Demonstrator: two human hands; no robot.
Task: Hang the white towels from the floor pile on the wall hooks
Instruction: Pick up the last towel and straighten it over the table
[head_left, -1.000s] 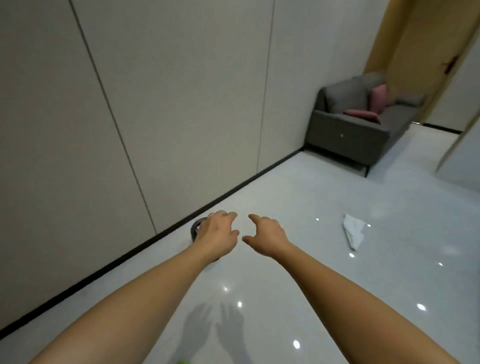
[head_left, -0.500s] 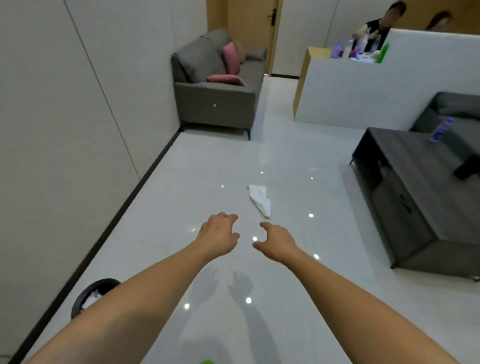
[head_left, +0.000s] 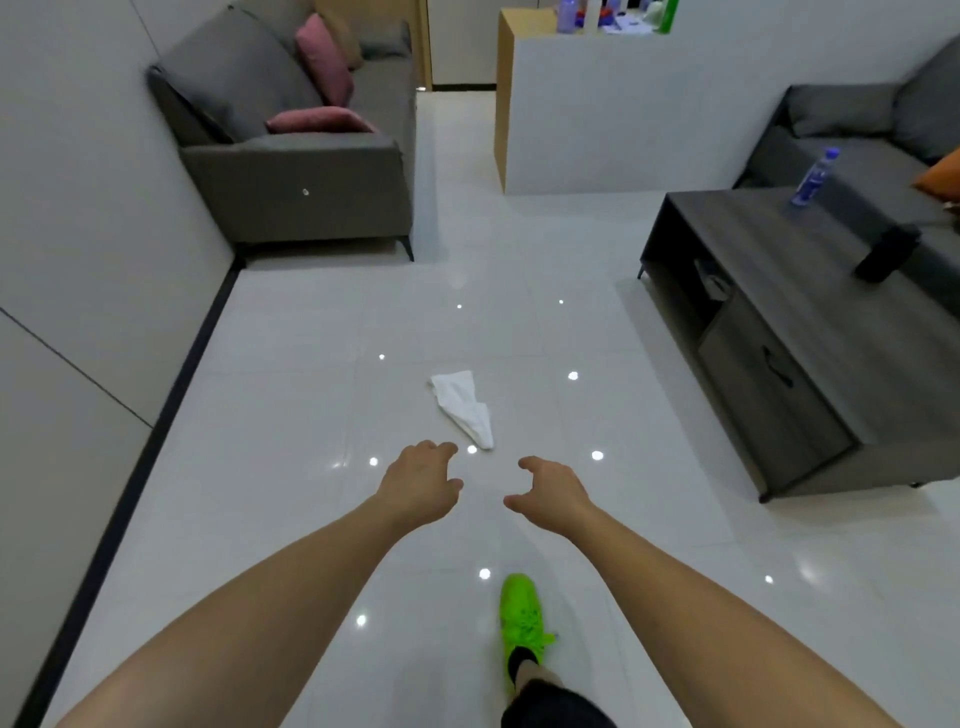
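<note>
left hand (head_left: 420, 486): held out, fingers loosely bent, holds nothing | right hand (head_left: 551, 492): same, thumb apart | white towel (head_left: 464, 407): crumpled on floor (head_left: 291, 415), just past both hands

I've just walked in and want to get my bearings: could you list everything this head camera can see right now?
towel: one, white, crumpled on the floor just ahead of the hands
sofa: one, grey, against the left wall
cushions: two, pink, on that sofa
coffee table: one, dark grey, at right
bottle: one, blue, standing on the coffee table
dark cylinder: one, black, on the coffee table
counter: one, white with a wood side, at the back, small items on top
second sofa: one, grey, far right
shoe: one, bright green, on the person's foot
left hand: empty, fingers loosely curled
right hand: empty, fingers loosely curled
</note>
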